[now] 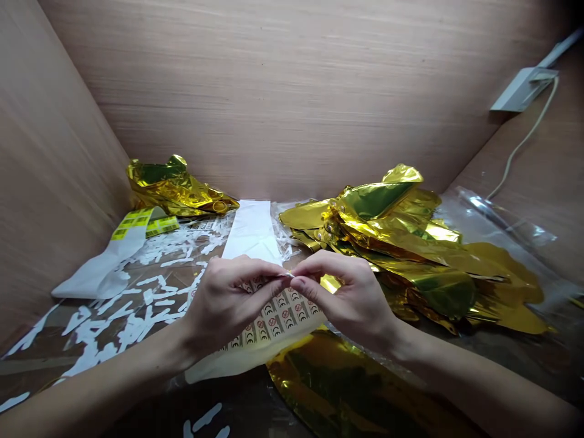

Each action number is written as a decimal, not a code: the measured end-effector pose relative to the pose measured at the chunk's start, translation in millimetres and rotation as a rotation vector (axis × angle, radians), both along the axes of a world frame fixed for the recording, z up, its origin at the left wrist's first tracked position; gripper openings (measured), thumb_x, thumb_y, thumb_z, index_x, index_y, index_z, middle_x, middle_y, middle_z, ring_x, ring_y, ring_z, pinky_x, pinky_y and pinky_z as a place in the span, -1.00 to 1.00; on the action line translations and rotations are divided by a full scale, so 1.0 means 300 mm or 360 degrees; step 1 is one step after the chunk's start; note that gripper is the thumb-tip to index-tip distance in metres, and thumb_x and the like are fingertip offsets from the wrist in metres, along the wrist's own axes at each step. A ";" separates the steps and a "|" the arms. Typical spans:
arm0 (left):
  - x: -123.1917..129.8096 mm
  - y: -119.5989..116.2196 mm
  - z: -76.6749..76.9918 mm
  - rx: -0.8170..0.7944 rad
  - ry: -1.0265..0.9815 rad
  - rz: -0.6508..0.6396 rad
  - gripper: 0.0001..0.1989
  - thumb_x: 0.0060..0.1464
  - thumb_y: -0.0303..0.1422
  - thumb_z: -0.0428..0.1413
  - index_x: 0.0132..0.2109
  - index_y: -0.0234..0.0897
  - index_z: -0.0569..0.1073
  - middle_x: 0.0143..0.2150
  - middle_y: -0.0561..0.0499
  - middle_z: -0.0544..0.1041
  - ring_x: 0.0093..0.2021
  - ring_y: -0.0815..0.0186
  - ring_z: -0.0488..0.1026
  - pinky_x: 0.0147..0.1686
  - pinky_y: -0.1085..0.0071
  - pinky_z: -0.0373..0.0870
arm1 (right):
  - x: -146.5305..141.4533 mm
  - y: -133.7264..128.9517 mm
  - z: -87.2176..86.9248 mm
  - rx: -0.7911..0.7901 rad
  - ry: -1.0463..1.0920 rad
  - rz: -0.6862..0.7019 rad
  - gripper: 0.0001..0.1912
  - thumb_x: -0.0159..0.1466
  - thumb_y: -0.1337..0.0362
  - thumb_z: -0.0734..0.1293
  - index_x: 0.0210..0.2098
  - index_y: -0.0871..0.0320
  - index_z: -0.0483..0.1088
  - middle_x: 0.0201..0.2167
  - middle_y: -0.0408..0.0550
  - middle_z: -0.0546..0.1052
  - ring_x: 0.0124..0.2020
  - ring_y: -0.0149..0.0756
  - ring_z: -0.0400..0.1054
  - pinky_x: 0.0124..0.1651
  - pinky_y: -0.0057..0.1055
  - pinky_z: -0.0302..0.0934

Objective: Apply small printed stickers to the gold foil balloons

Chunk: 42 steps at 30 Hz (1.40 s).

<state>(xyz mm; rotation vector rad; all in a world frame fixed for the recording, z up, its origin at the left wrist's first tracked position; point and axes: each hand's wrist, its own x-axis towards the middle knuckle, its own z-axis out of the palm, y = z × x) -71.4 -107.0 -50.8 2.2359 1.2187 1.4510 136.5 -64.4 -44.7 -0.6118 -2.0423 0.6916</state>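
Fingertip to fingertip, my left hand (237,292) and my right hand (347,292) pinch a small white strip (289,275); most of it is hidden by the fingers. Under the hands lies a sheet of stickers (283,315) printed with CE marks and red prohibition signs. A flat gold foil balloon (337,383) rests on the table below my right hand. To the right, past that hand, a pile of gold foil balloons (387,228) is spread out. Beyond the sticker sheet, a blank white paper strip (253,228) reaches toward the back panel.
Many white strips (155,298) are scattered at the left. Another gold foil bundle (177,188) sits in the back left corner, near a curled roll of yellow labels (132,224). Clear plastic (497,219) lies at the right, below a white box with a cable (522,88). Wooden panels (274,91) enclose the space.
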 end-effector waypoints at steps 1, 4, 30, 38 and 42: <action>-0.001 0.000 -0.001 0.0033 0.0016 -0.0003 -0.89 0.14 -0.51 0.29 -0.19 -0.25 0.68 -0.32 0.10 0.69 -0.38 0.47 0.59 -0.34 0.60 0.47 | -0.001 0.000 -0.001 -0.0007 -0.0005 -0.0005 -0.93 0.33 0.29 0.42 -0.25 0.15 0.58 -0.32 -0.12 0.63 -0.31 -0.38 0.49 -0.22 -0.42 0.34; -0.005 0.002 -0.003 0.0089 0.0050 -0.0008 -0.87 0.13 -0.52 0.30 -0.18 -0.25 0.68 -0.30 0.09 0.70 -0.35 0.47 0.59 -0.28 0.60 0.48 | -0.003 0.001 -0.006 -0.0023 -0.0019 -0.0018 -0.93 0.34 0.32 0.41 -0.23 0.14 0.58 -0.31 -0.14 0.63 -0.30 -0.40 0.49 -0.20 -0.44 0.34; -0.009 0.000 0.027 0.0088 0.0134 -0.0038 -0.89 0.08 -0.48 0.31 -0.20 -0.27 0.67 -0.38 0.08 0.67 -0.42 0.47 0.55 -0.36 0.59 0.47 | -0.011 0.005 -0.039 0.0359 -0.0249 -0.0070 -0.84 0.43 0.42 0.25 -0.27 0.22 0.43 -0.38 -0.11 0.52 -0.41 -0.43 0.35 -0.30 -0.49 0.20; -0.009 0.008 0.056 -0.0362 0.0050 -0.0120 -0.92 0.14 -0.38 0.29 -0.22 -0.22 0.70 -0.34 0.10 0.71 -0.39 0.41 0.63 -0.38 0.63 0.51 | -0.008 0.016 -0.056 0.0445 -0.0362 -0.0092 -0.84 0.45 0.39 0.22 -0.22 0.21 0.43 -0.34 -0.08 0.54 -0.37 -0.36 0.37 -0.26 -0.42 0.21; -0.012 0.011 0.068 -0.0469 -0.0025 -0.0110 -0.90 0.13 -0.33 0.30 -0.23 -0.23 0.71 -0.34 0.08 0.71 -0.38 0.36 0.65 -0.37 0.61 0.55 | -0.006 0.014 -0.049 0.0415 -0.0339 -0.0085 -0.87 0.44 0.37 0.24 -0.21 0.20 0.43 -0.33 -0.08 0.55 -0.34 -0.36 0.39 -0.23 -0.41 0.24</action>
